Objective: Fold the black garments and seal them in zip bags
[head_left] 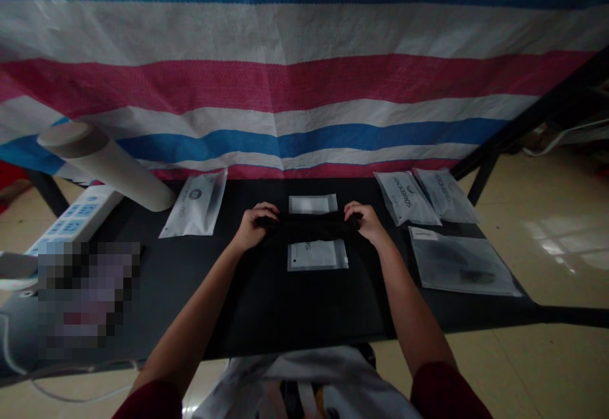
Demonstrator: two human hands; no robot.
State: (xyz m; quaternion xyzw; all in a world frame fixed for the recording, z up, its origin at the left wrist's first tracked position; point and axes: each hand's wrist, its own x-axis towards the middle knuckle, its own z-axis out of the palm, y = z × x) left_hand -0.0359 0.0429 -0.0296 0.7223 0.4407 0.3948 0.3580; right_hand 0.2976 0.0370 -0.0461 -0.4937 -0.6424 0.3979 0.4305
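The left grip (253,229) and right grip (365,222) pinch the two ends of a folded black cloth (309,226), holding it stretched (so it does not sag, I think). A small zip bag (313,204) lies just beyond, a second zip bag (317,255) just nearer, both flat on the black surface (152,286).

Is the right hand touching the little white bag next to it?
Apart: the head view shows a small gap between the right hand and the little white bag.
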